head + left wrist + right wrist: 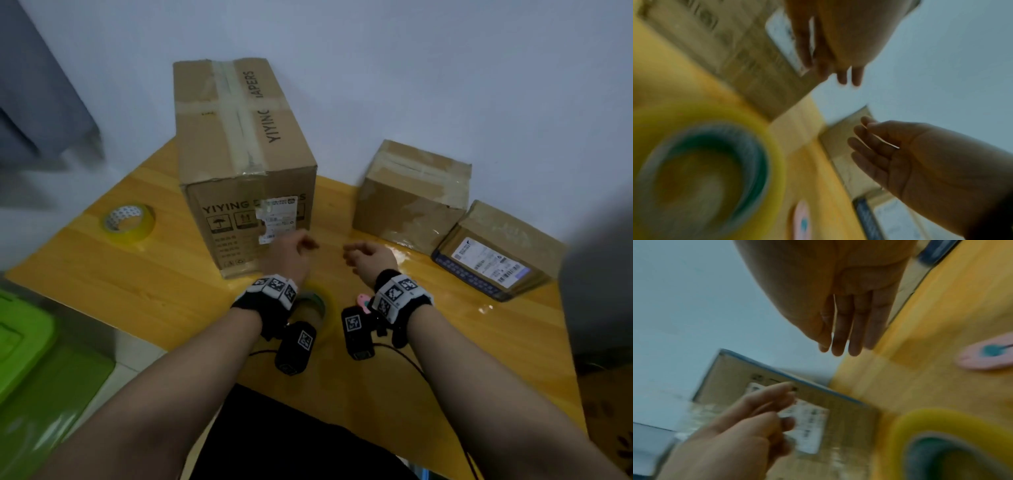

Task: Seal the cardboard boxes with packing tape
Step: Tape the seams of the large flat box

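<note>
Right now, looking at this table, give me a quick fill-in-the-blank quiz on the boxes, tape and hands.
1. The table holds ____ cardboard boxes.
2. The tall box stands ____ of the two smaller boxes.
3. The far tape roll is ____ in colour.
4. The left hand and right hand hold ____.

Missing words: three; left; yellow; nothing

Glossy yellow wood table [137, 281]; matt brown cardboard large box [239, 137], shiny tape strips; glossy yellowish tape roll [128, 222].
</note>
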